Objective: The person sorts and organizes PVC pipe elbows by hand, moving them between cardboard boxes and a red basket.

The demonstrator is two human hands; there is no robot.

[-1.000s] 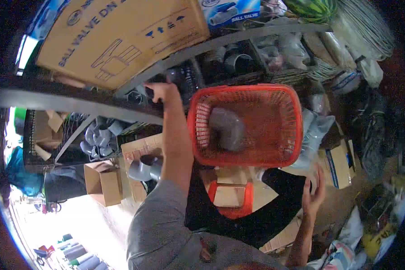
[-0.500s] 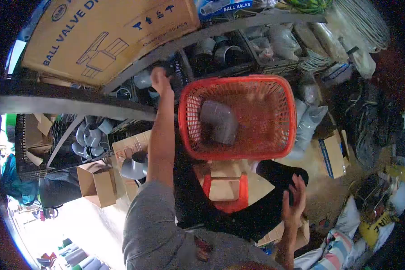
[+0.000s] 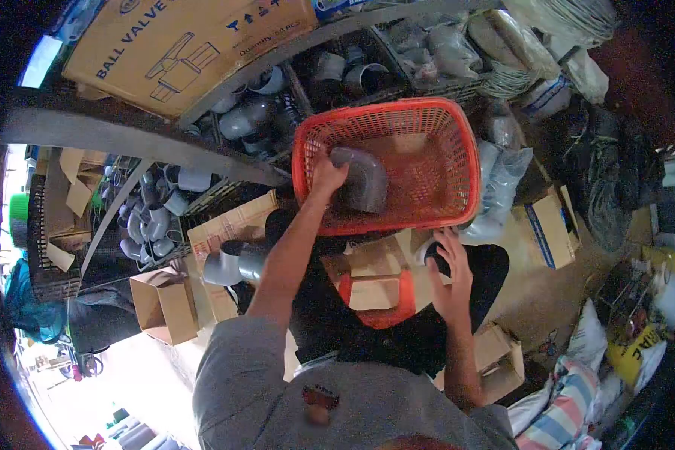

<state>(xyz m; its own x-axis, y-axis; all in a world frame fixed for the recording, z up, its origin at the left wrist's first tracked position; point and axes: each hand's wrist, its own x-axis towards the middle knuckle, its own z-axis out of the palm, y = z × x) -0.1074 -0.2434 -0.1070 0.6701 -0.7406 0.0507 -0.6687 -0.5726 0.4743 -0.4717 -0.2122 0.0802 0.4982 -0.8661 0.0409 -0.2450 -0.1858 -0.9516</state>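
Observation:
A large grey pipe elbow [image 3: 367, 180] lies in the left half of a red plastic basket [image 3: 386, 225]. My left hand [image 3: 328, 176] reaches over the basket's near left side, its fingers closed at the elbow's left end. The thumb shows against the elbow; the other fingertips are partly hidden. My right hand [image 3: 450, 277] is above my knee, just below the basket's front rim, with fingers apart and nothing in it. Beside my left forearm sit more grey pipe fittings [image 3: 232, 262].
Black crates of grey fittings [image 3: 247, 116] line the back, under a metal bar [image 3: 135, 146]. A ball valve carton [image 3: 191, 56] stands behind. An opened cardboard box [image 3: 165, 307] sits at left, and bagged fittings [image 3: 502, 187] lie right of the basket.
My left hand has come from the crates at the back left into the basket, onto the elbow. My right hand has moved up and left towards the basket's front rim. The view has shifted.

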